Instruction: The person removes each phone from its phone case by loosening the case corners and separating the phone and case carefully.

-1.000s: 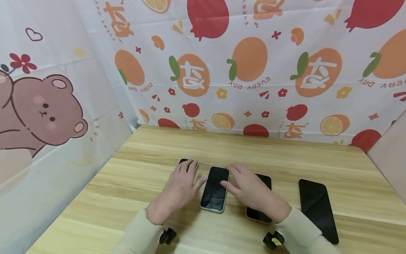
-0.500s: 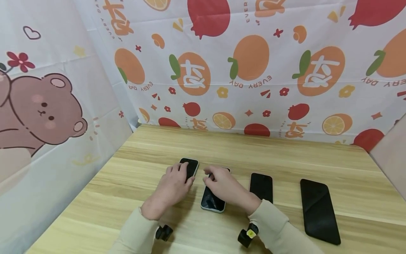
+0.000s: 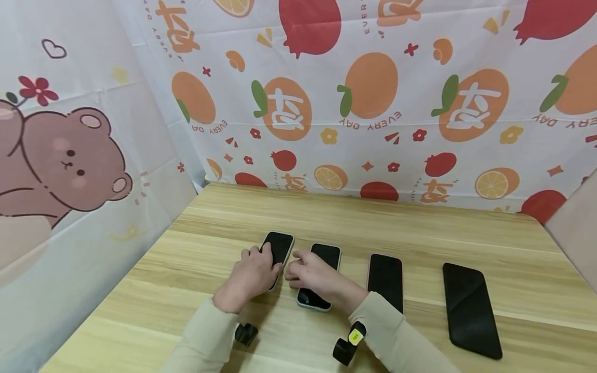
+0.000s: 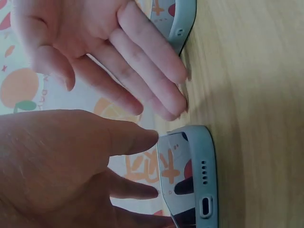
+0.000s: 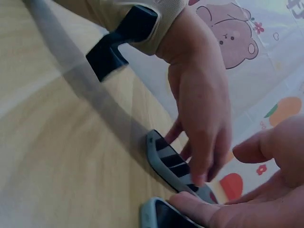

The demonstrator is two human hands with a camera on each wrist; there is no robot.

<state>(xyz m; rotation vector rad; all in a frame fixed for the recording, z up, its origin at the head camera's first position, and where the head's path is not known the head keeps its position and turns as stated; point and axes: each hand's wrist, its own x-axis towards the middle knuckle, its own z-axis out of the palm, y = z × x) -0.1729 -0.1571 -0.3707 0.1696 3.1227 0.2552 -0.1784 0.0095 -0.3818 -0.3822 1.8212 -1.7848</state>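
Pale wood tabletop [image 3: 224,207] supports the phones [image 3: 386,280] before fruit-printed cloth [image 3: 322,98].

The pale-cased, dark-screened left phone [image 3: 282,245] lies slanted, face up on the bench [image 3: 140,300], just beside a similar second phone [image 3: 326,254].

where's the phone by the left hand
In the head view, it's the leftmost phone on the table, beside the second phone, which the right hand overlaps.

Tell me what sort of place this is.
Likely a makeshift indoor filming corner: a white fruit-printed fabric sheet behind a pale wood-grain table, and small black cameras worn on both wrists.
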